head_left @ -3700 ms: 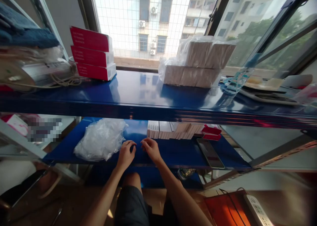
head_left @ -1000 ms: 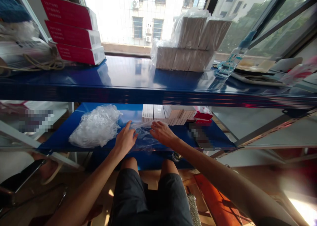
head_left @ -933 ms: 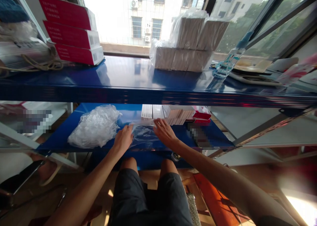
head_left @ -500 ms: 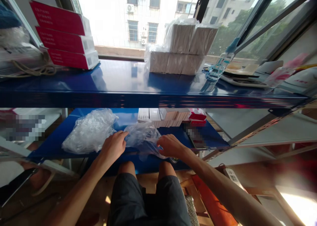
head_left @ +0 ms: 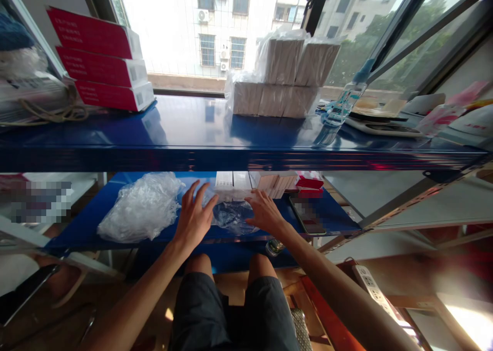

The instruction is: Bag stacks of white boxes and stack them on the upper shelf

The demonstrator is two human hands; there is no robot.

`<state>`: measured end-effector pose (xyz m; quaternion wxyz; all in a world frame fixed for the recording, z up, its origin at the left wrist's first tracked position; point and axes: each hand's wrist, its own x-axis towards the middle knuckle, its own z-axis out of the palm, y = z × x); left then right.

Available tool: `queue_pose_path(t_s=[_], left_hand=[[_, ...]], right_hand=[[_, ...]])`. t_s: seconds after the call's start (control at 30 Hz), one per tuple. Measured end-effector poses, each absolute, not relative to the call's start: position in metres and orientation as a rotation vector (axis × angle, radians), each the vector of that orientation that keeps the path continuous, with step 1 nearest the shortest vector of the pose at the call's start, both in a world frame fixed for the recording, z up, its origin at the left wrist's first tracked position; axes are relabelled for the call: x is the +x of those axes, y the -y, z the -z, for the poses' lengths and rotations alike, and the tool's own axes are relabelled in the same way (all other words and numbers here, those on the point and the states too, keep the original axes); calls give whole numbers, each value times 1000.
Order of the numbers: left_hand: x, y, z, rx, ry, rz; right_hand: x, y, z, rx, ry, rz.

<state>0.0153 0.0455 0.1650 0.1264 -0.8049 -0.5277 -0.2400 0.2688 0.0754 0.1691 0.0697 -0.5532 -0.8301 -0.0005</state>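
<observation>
A clear plastic bag [head_left: 233,216] lies on the lower blue shelf [head_left: 82,222] in front of me. My left hand [head_left: 195,212] is at the bag's left side, fingers spread and stretched forward. At its right side is my right hand [head_left: 265,211], fingers apart and reaching over the plastic. Whether the fingertips touch the film I cannot tell. Right behind the bag stands a row of small white boxes [head_left: 269,182], partly hidden by the upper shelf. To the left of my left hand sits a large crumpled heap of clear plastic bags [head_left: 142,207].
A phone [head_left: 307,215] and red-and-white boxes [head_left: 310,183] lie at the right. On the upper shelf [head_left: 185,130] stand red boxes [head_left: 103,58], film-wrapped boxes [head_left: 275,97] and a clear bottle [head_left: 344,102]. The upper shelf's front edge overhangs my hands. A power strip [head_left: 373,287] is lower right.
The bag has come down flatter against the shelf, near the boxes. My left hand has moved right and forward, its fingers spreading. My right hand has opened and shifted slightly forward.
</observation>
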Motion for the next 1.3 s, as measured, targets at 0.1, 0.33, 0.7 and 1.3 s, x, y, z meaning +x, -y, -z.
queue_pose_path(t_s=[0.1,0.33,0.7,1.3], left_hand=[[30,-53,-153,-2694,1272,576],[34,-89,-108,-2956,1418,282],[10,-98,-111,-2913,1568,151],[-25,-108,-89,-2998,1076,552]], right_hand=[[257,-66,-165,-1394,2428,321],[246,-77,-148,-1297,2839,109],[275,-121,-138,-1299,2948,-262],[298,-129,-109,-659,2928,17]])
